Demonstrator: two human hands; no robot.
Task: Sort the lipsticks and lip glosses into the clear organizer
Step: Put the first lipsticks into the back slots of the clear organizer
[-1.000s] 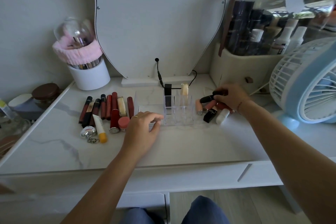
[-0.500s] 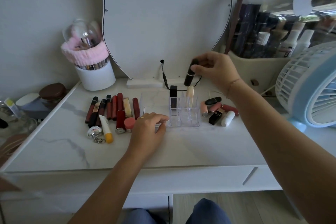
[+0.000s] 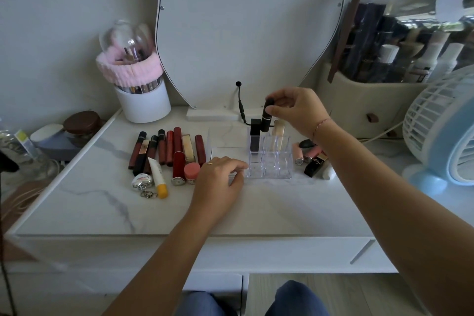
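1. At the far left of the marble tabletop [image 3: 77, 202] the row of lip glosses [image 3: 166, 147] lies flat with a yellow-capped tube [image 3: 159, 178] and a pink pot [image 3: 191, 171] in front of it; it looks just as it did a second ago, so that pile is still waiting to be sorted.

2. The left hand [image 3: 218, 185] rests palm-down on the table, fingers curled together and touching the near-left corner of the clear organizer [image 3: 269, 159]; it has not moved over the last second, and I judge it is bracing the organizer; it grips nothing that I can see.

3. The organizer holds a black square lipstick [image 3: 254, 136] standing in a back-left slot and a cream tube [image 3: 278, 132] standing in a back slot to its right; the front slots look empty.

4. The real change is here: the right hand [image 3: 297, 110], which a second ago was down among the pile at the right, has lifted a black lipstick [image 3: 266, 115] and is lowering it; thumb and fingertips are pinched on its upper end, and it hangs nearly upright with its base at the organizer's rim between the two standing pieces; it is not yet seated, so this piece is about to become the third sorted.

5. Right of the organizer, the loose lipsticks [image 3: 311, 158] lie in a small heap, one fewer than before.
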